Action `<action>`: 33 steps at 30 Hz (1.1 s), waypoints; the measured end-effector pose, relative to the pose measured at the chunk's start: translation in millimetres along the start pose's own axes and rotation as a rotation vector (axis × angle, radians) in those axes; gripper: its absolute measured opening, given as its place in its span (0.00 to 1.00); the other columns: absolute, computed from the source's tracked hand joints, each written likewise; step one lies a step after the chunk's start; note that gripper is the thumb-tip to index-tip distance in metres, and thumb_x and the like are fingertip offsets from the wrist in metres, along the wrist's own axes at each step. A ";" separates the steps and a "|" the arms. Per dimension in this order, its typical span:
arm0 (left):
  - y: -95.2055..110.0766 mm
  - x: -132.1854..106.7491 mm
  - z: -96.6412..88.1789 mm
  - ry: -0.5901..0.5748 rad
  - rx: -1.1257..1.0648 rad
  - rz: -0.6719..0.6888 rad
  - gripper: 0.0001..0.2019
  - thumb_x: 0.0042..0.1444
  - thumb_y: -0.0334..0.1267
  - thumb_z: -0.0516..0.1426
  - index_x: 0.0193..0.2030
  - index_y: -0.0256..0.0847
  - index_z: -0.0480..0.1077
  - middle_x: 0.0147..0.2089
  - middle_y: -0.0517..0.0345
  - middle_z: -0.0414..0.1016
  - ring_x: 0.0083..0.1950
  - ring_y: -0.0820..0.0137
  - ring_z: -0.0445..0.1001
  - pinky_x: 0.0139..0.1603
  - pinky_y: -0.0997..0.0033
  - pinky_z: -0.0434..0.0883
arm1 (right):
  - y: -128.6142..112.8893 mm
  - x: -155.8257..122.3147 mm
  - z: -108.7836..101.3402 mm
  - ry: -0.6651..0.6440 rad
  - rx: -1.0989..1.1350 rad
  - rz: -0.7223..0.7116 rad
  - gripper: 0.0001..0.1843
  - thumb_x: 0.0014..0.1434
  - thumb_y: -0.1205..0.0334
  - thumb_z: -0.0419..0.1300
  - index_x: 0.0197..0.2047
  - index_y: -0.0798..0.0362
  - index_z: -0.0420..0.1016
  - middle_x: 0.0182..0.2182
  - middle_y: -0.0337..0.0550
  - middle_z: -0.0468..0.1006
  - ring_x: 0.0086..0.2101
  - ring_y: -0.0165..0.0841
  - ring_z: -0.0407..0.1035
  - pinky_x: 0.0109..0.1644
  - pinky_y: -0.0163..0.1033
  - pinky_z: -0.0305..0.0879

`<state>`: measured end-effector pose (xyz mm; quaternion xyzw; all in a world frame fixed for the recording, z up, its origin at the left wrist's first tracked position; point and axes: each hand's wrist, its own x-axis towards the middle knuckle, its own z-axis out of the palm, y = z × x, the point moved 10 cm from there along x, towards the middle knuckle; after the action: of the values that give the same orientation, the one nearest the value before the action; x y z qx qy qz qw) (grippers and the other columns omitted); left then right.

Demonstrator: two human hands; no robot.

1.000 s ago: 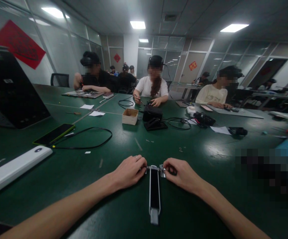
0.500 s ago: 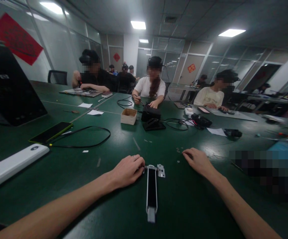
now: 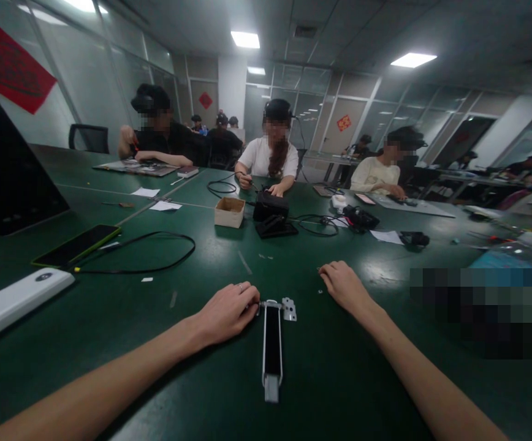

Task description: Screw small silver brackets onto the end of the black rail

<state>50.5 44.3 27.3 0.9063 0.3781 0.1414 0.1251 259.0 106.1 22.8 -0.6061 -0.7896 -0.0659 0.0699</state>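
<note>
On the green table (image 3: 229, 392) in front of me lies a long black strip in a white-silver frame (image 3: 273, 343), its pale end towards me. At its far end is a silver metal hinge plate (image 3: 288, 309) with holes. My left hand (image 3: 229, 311) rests to its left, fingers curled and closed on the hinge's left end, which they mostly hide. My right hand (image 3: 346, 286) reaches over the table to the right, fingers bent down and together by tiny metal parts. One tiny nut-like piece (image 3: 320, 292) shows below its fingertips; whatever is under them is hidden.
A phone (image 3: 79, 245), a looped black cable (image 3: 192, 245) and a white bar-shaped device (image 3: 18, 306) lie at the left. Ahead stand a small open box (image 3: 229, 214) and a black device (image 3: 270, 208). Several people sit opposite. Plastic-wrapped things (image 3: 505, 257) are at the right.
My right hand has moved slightly left and forward, over the tiny metal parts, now mostly covered. My left hand stays at the hinge. The view has shifted a little.
</note>
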 end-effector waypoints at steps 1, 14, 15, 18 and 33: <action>-0.5 0.1 0.8 0.001 0.001 0.001 0.06 0.62 0.34 0.48 0.41 0.39 0.64 0.39 0.55 0.69 0.35 0.68 0.68 0.35 0.69 0.64 | 0.0 -0.2 0.2 -0.002 0.000 -0.002 0.14 0.63 0.68 0.48 0.42 0.59 0.75 0.39 0.54 0.74 0.41 0.41 0.66 0.45 0.43 0.64; -2.1 1.5 1.4 -0.001 -0.003 0.006 0.05 0.61 0.34 0.49 0.41 0.39 0.64 0.38 0.56 0.68 0.35 0.68 0.67 0.36 0.69 0.63 | -1.9 -3.5 3.8 -0.075 -0.006 -0.045 0.13 0.63 0.68 0.50 0.43 0.60 0.75 0.39 0.53 0.75 0.41 0.40 0.66 0.47 0.41 0.62; -2.2 1.6 1.2 -0.003 -0.003 0.001 0.05 0.61 0.34 0.49 0.41 0.39 0.64 0.38 0.56 0.68 0.35 0.68 0.67 0.36 0.70 0.63 | -2.6 -3.4 3.4 -0.071 -0.011 -0.044 0.13 0.63 0.68 0.49 0.43 0.61 0.75 0.39 0.53 0.75 0.41 0.40 0.66 0.47 0.41 0.62; -2.5 1.3 1.3 -0.008 -0.010 -0.008 0.05 0.62 0.34 0.48 0.41 0.39 0.64 0.39 0.56 0.68 0.35 0.68 0.67 0.35 0.70 0.63 | -6.5 -3.9 -1.3 -0.048 -0.028 -0.041 0.14 0.64 0.67 0.47 0.41 0.62 0.74 0.38 0.54 0.74 0.40 0.40 0.66 0.46 0.42 0.61; -3.7 -3.9 1.8 0.033 -0.012 -0.026 0.05 0.61 0.33 0.48 0.41 0.40 0.64 0.39 0.56 0.68 0.36 0.68 0.66 0.36 0.69 0.62 | -91.9 -33.4 -13.6 -0.211 0.486 0.031 0.14 0.61 0.60 0.51 0.30 0.55 0.74 0.29 0.44 0.75 0.31 0.33 0.68 0.36 0.36 0.58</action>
<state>46.1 43.7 23.7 0.8981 0.3911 0.1570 0.1261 179.2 48.3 28.0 -0.5869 -0.7759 0.1904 0.1315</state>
